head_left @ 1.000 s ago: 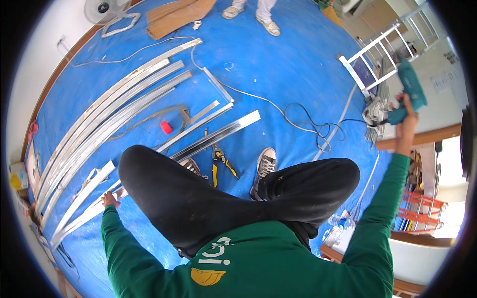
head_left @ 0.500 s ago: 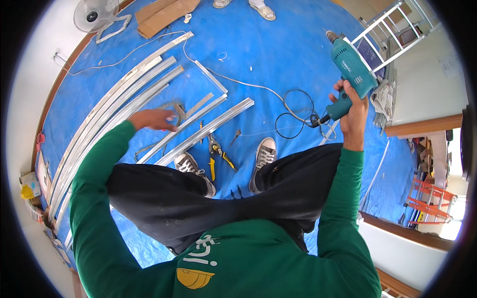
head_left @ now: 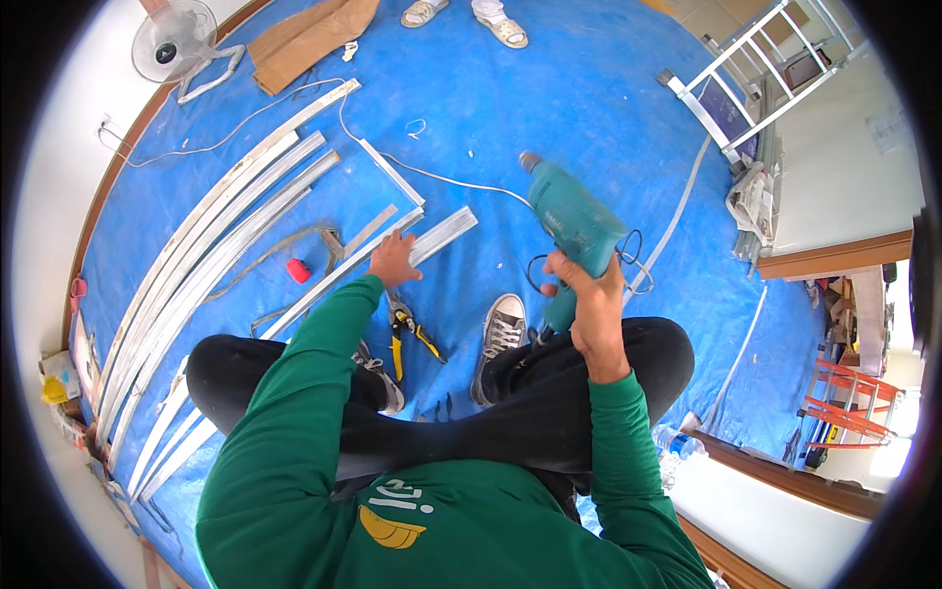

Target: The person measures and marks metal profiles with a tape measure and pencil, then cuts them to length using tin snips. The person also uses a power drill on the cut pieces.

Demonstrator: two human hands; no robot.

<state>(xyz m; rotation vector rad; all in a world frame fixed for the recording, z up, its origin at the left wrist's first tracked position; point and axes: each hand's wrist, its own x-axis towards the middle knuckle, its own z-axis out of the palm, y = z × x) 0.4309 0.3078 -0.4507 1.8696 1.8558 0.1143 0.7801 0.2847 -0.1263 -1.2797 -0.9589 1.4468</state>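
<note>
My right hand [head_left: 597, 312] is wrapped round the handle of a teal corded power drill [head_left: 579, 218], held above the blue sheet with its chuck toward the far left. The black cord loops beside the drill. My left hand [head_left: 394, 258] reaches over two metal channels, fingers apart; whether it touches the nearer metal channel [head_left: 446, 234] is unclear. Just below that hand lie snips with yellow handles [head_left: 412, 336], between my shoes. Left of the hand, a red object [head_left: 297, 270] of unclear kind rests by a grey strap [head_left: 270, 252].
Several long metal channels [head_left: 211, 240] lie on the blue sheet [head_left: 471, 98] at left. A fan [head_left: 172, 44] and brown cardboard [head_left: 304, 39] are far left. Another person's sandalled feet [head_left: 502, 29] stand at the far side. A white ladder [head_left: 751, 83] is far right; an orange ladder [head_left: 849, 402] stands right.
The drill in my right hand has moved left and nearer my knees. My left hand has shifted right, from beside the red object to over the metal channels.
</note>
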